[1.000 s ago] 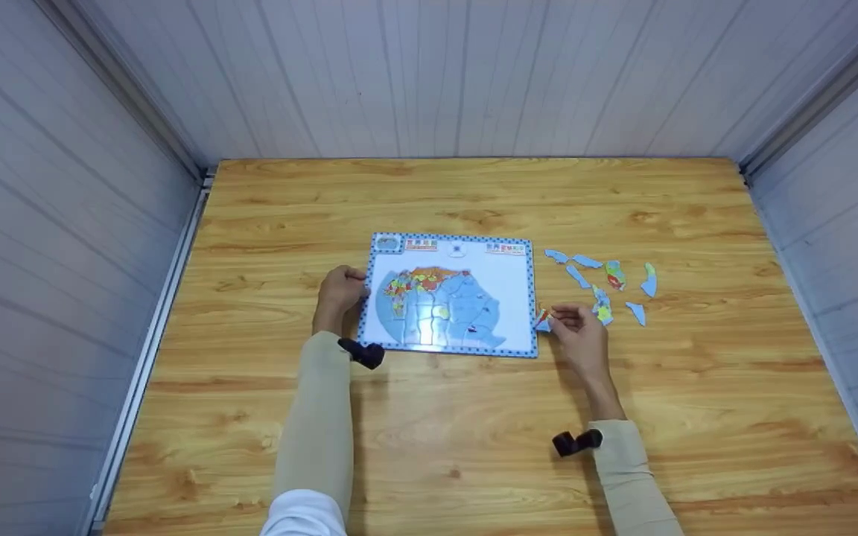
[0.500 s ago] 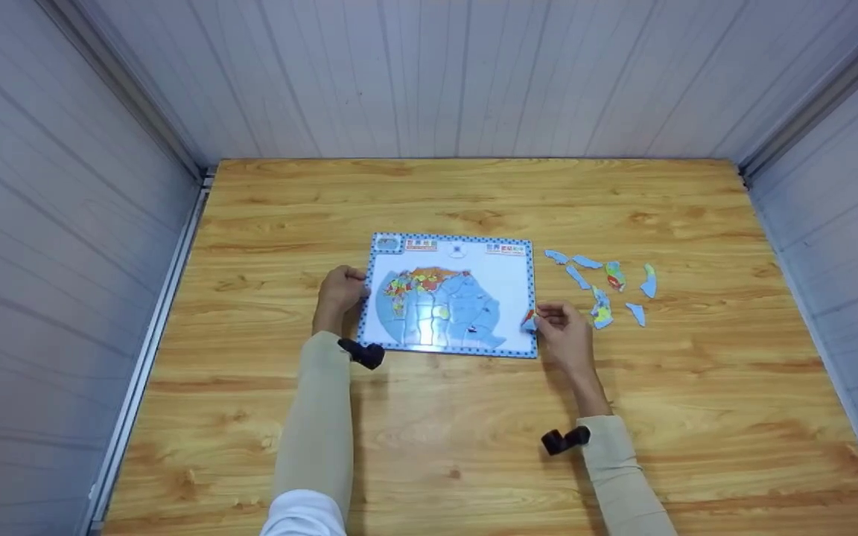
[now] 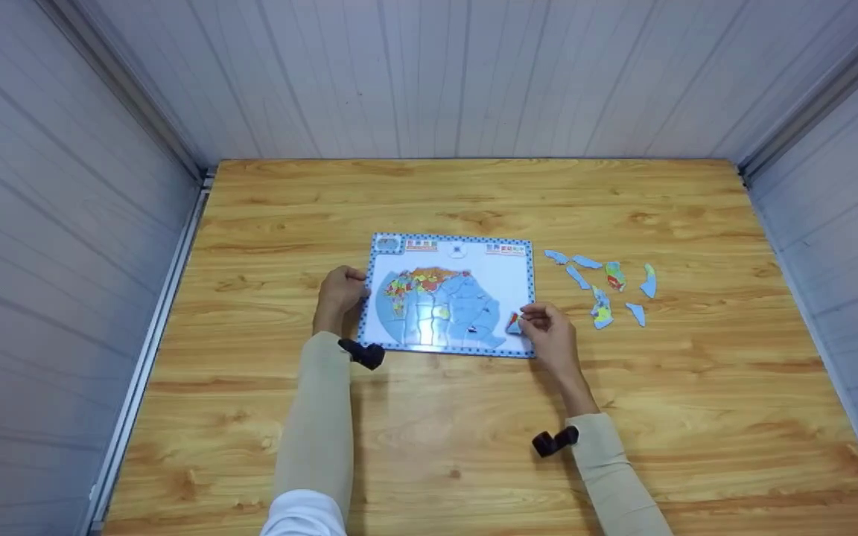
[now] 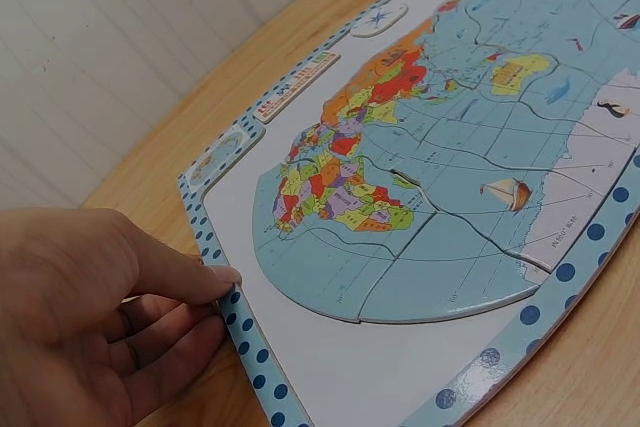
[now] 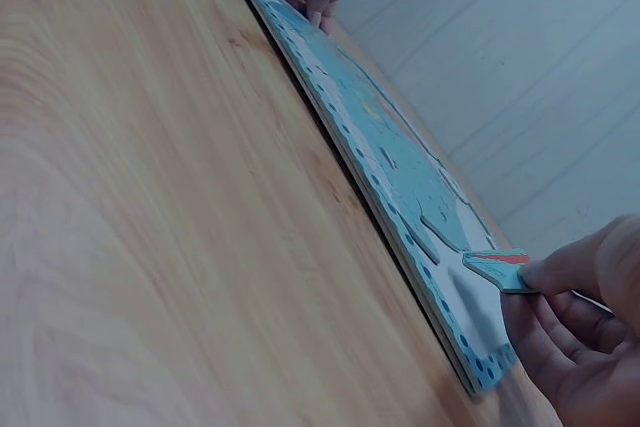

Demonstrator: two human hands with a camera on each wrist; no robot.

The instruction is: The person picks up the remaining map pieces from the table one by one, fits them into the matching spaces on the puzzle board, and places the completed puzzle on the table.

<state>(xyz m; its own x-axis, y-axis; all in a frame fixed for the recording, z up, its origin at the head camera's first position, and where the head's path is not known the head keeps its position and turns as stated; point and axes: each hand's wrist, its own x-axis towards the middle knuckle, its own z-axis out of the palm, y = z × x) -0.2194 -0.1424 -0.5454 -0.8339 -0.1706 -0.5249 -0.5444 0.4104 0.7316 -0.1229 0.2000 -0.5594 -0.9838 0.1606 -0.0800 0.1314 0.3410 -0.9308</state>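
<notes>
A world map jigsaw puzzle board [image 3: 509, 279] with a blue dotted border lies on the table, its map partly filled with joined pieces. At its left edge my left hand [image 3: 339, 292] grips the border; in the left wrist view the thumb [image 4: 215, 283] lies on top, the other fingers bent beside the edge. My right hand [image 3: 553, 339] pinches a small blue and red puzzle piece [image 5: 497, 269] between thumb and fingers. This piece is held tilted over the white lower right part of the board, right of the filled map.
Several loose puzzle pieces [image 3: 602, 309] are scattered on the wooden table [image 3: 444, 424] to the right of the board. Pale panel walls [image 3: 429, 82] enclose the table at the back and both sides.
My right hand has carried the pinched puzzle piece leftward, from beside the board's right edge to over its lower right area. My left hand has stayed at the left edge.
</notes>
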